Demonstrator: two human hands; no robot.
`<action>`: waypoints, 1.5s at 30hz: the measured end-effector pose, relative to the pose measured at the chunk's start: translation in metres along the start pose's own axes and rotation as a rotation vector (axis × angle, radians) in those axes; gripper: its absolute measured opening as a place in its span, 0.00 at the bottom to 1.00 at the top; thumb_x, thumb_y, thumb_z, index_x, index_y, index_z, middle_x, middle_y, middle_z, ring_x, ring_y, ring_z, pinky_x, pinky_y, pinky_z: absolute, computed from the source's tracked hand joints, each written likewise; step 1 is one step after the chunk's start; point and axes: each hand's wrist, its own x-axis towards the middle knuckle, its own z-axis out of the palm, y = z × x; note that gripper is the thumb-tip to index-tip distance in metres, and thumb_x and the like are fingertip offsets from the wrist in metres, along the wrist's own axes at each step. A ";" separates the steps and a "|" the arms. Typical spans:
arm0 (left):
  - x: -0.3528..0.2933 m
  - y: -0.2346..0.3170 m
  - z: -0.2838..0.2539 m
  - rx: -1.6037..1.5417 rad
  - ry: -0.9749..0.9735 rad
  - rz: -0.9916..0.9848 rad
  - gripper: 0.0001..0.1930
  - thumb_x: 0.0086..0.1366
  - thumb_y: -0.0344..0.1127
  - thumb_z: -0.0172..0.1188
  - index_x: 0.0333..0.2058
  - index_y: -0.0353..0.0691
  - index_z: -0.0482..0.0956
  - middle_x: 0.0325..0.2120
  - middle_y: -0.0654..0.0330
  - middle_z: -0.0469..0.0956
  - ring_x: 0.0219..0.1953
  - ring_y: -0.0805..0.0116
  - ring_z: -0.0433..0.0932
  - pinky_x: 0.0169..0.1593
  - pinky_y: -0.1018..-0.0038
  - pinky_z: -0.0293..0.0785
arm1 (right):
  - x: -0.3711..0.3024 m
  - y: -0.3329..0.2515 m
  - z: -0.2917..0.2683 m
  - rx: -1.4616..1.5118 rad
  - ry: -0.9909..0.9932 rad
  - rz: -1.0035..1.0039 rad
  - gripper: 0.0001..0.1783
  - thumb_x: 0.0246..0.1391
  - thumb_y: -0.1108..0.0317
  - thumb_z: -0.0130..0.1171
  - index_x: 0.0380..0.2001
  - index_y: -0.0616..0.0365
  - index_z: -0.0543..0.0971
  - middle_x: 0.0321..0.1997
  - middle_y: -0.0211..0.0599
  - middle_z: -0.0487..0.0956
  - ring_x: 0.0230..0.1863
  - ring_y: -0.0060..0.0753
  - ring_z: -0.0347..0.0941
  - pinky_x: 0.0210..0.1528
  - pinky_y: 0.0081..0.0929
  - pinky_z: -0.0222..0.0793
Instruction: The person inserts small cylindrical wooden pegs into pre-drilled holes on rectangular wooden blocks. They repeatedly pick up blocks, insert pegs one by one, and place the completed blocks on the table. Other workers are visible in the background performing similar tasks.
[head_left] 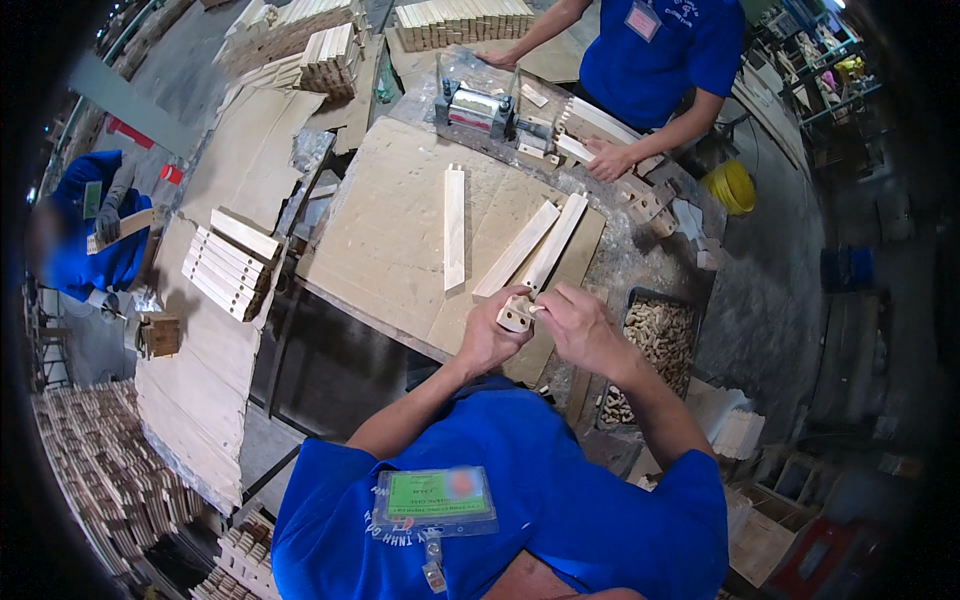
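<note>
The pale cream, rectangular-ended wooden piece (pixel 515 315) is marked with dark round holes. Long, straight, cream wooden bars (pixel 455 228) show against the plain tan cardboard sheet (pixel 385 220) on the blotchy grey-brown counter (pixel 627 252). Short, round wooden dowels (pixel 660 338) at its near right corner are honey-tan; the round bucket (pixel 730 188) past its right edge, yellow.

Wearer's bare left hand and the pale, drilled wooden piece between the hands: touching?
Touching: the head view shows the left hand wrapped around the pale, drilled wooden piece, with no visible gap.
</note>
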 end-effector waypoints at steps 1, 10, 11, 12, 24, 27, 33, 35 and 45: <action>0.000 -0.001 0.001 0.006 0.007 0.016 0.28 0.57 0.30 0.73 0.57 0.39 0.81 0.46 0.51 0.86 0.48 0.60 0.87 0.53 0.68 0.81 | 0.000 0.002 0.000 -0.047 -0.038 -0.013 0.06 0.64 0.73 0.62 0.41 0.63 0.78 0.35 0.47 0.76 0.36 0.55 0.77 0.38 0.47 0.74; 0.000 -0.017 0.016 0.045 0.027 0.060 0.28 0.53 0.29 0.73 0.55 0.37 0.81 0.50 0.45 0.85 0.53 0.44 0.84 0.58 0.59 0.80 | -0.002 0.005 0.000 -0.169 -0.151 0.038 0.07 0.67 0.69 0.60 0.40 0.61 0.75 0.35 0.50 0.76 0.37 0.61 0.78 0.39 0.53 0.75; 0.000 -0.018 0.016 0.048 0.033 0.065 0.28 0.53 0.29 0.73 0.55 0.37 0.81 0.50 0.45 0.85 0.53 0.44 0.84 0.58 0.59 0.80 | -0.002 0.004 0.001 -0.161 -0.135 0.050 0.06 0.67 0.69 0.60 0.40 0.61 0.76 0.36 0.51 0.77 0.37 0.61 0.78 0.39 0.53 0.75; 0.001 -0.019 0.017 0.052 0.039 0.070 0.28 0.53 0.29 0.73 0.55 0.37 0.81 0.50 0.45 0.85 0.53 0.43 0.84 0.58 0.59 0.80 | -0.003 0.003 0.002 -0.154 -0.118 0.062 0.06 0.67 0.70 0.60 0.41 0.61 0.76 0.36 0.51 0.77 0.37 0.62 0.79 0.39 0.53 0.75; 0.004 -0.007 0.007 0.121 0.031 0.035 0.25 0.59 0.30 0.73 0.57 0.42 0.81 0.35 0.59 0.85 0.38 0.72 0.83 0.44 0.71 0.80 | -0.048 0.031 0.030 0.539 0.276 0.735 0.20 0.61 0.69 0.70 0.55 0.62 0.81 0.36 0.52 0.85 0.32 0.50 0.83 0.40 0.39 0.79; 0.006 0.000 0.007 0.070 0.022 0.063 0.25 0.60 0.30 0.73 0.57 0.42 0.81 0.36 0.59 0.85 0.38 0.72 0.83 0.45 0.71 0.80 | -0.122 0.076 0.091 0.099 0.303 1.018 0.33 0.60 0.61 0.70 0.65 0.64 0.74 0.41 0.52 0.85 0.41 0.57 0.84 0.46 0.42 0.81; 0.007 0.000 0.006 0.047 0.053 0.016 0.25 0.60 0.30 0.73 0.57 0.41 0.80 0.38 0.58 0.85 0.39 0.73 0.83 0.46 0.72 0.80 | -0.232 0.064 0.193 -0.117 0.030 1.300 0.49 0.58 0.57 0.72 0.74 0.66 0.60 0.71 0.64 0.67 0.71 0.68 0.66 0.72 0.52 0.65; 0.009 0.000 0.007 0.085 0.075 0.039 0.26 0.59 0.30 0.73 0.57 0.40 0.80 0.39 0.58 0.86 0.40 0.73 0.84 0.46 0.72 0.80 | -0.236 0.071 0.200 -0.047 0.118 1.319 0.45 0.58 0.59 0.73 0.71 0.66 0.63 0.70 0.64 0.68 0.70 0.66 0.67 0.71 0.52 0.66; 0.015 -0.009 0.007 0.144 0.108 -0.005 0.23 0.60 0.30 0.73 0.54 0.39 0.80 0.38 0.58 0.86 0.40 0.73 0.84 0.45 0.72 0.80 | -0.178 0.010 0.048 0.449 0.656 0.715 0.31 0.74 0.60 0.60 0.72 0.60 0.63 0.47 0.35 0.77 0.39 0.29 0.74 0.45 0.31 0.75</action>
